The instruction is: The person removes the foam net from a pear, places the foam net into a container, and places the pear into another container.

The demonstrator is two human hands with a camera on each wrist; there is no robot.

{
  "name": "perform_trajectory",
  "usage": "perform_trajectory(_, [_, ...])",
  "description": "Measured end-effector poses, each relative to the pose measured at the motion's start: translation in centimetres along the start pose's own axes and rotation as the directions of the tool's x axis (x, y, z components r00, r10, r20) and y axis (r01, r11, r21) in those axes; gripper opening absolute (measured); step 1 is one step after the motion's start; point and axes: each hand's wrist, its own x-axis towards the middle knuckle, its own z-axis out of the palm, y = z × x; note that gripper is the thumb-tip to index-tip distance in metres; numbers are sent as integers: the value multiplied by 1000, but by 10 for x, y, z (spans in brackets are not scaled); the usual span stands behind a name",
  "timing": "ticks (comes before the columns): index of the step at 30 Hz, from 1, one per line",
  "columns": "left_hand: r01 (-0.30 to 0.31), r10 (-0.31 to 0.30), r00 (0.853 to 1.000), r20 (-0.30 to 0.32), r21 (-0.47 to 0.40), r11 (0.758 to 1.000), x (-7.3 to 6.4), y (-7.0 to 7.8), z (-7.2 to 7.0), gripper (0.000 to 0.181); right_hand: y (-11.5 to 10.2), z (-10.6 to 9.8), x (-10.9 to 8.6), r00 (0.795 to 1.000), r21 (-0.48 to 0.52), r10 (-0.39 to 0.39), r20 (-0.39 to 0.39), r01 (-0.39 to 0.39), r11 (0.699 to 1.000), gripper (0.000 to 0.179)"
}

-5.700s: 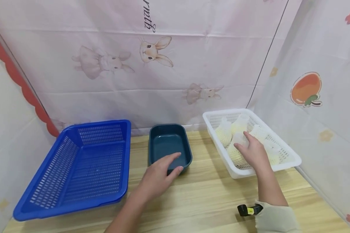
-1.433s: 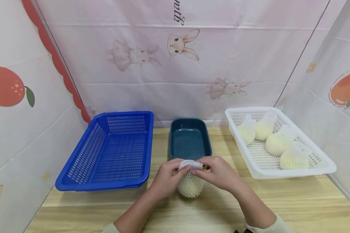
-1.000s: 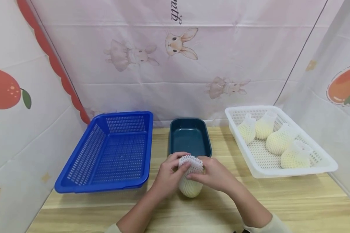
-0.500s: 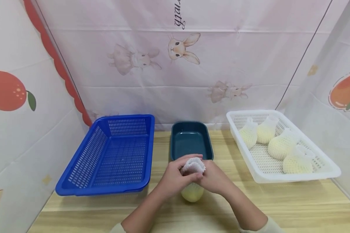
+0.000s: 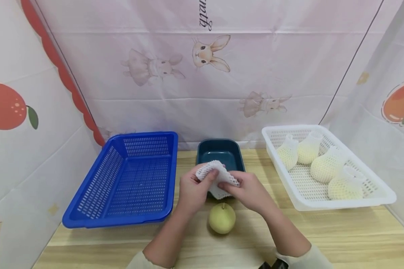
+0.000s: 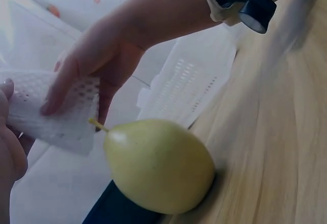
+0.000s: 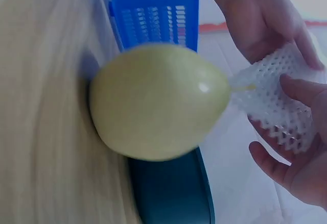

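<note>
A bare yellow-green pear [image 5: 222, 218] stands on the wooden table, stem up, just below both hands in the head view. My left hand [image 5: 194, 188] pinches a white foam net sleeve [image 5: 219, 183] by its left side, thumb on the near face. On the sleeve's right edge, my right hand [image 5: 250, 189] grips with thumb and fingers. The sleeve is off the pear and flattened between the hands. Behind it sits a dark teal tray [image 5: 220, 144], its front part hidden by sleeve and hands. The wrist views show the pear [image 6: 159, 165] large in front of the sleeve [image 7: 278, 96].
To the left is a blue plastic basket [image 5: 171, 175] with slotted walls. A white basket [image 5: 282, 183] at the right holds several pears in foam nets [image 5: 326, 166]. A fabric backdrop with rabbit prints [image 5: 207, 52] closes off the back.
A netted pear came from the white basket to the table's middle. The hands slid the foam net up off it, and the pear is now bare, with the net lifted above and behind it.
</note>
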Motion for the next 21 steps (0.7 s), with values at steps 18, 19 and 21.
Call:
perform_trajectory(18, [60,-51,965,-257,26,998,11,-42,-1,25,50,-19,18,954,284,256,-155,-206,936,27])
perform_trajectory(19, [62,-55,964,-261,19,998,11,-43,-1,27,52,-19,19,949,290,272,-157,-219,932,27])
perform_trajectory(21, [62,-55,960,-274,16,998,12,-45,-1,31,56,-18,20,941,295,295,-168,-238,926,27])
